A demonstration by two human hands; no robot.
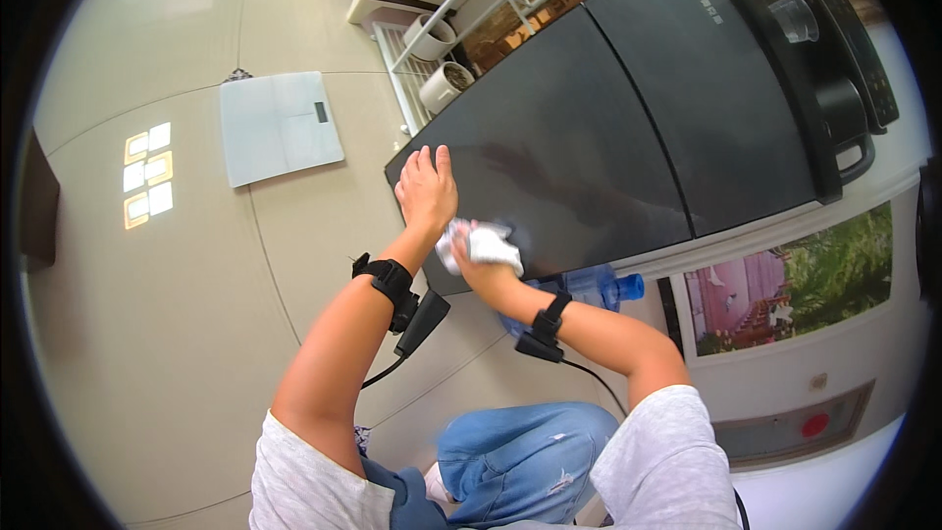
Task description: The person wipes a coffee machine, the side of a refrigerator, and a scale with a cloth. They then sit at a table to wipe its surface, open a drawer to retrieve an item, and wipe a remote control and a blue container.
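Note:
My right hand (469,256) holds a crumpled white cloth (491,244) against the lower door (544,162) of a black AUX tea bar machine. The cloth lies near the machine's bottom end, on the right side of its front. Just left of it, my left hand (427,188) rests on the bottom part of the same door, with extended fingers and nothing held. The palm side of this hand is hidden. A thin seam separates the lower door from the upper panel (699,81). Black straps with cabled modules circle both forearms.
A blue water jug (592,287) stands close by the machine's right side. To the left are a white wire rack (412,88) holding mugs (446,87) and a flat bathroom scale (280,129) on the tiled floor (184,294). A landscape picture (795,280) hangs on the right wall.

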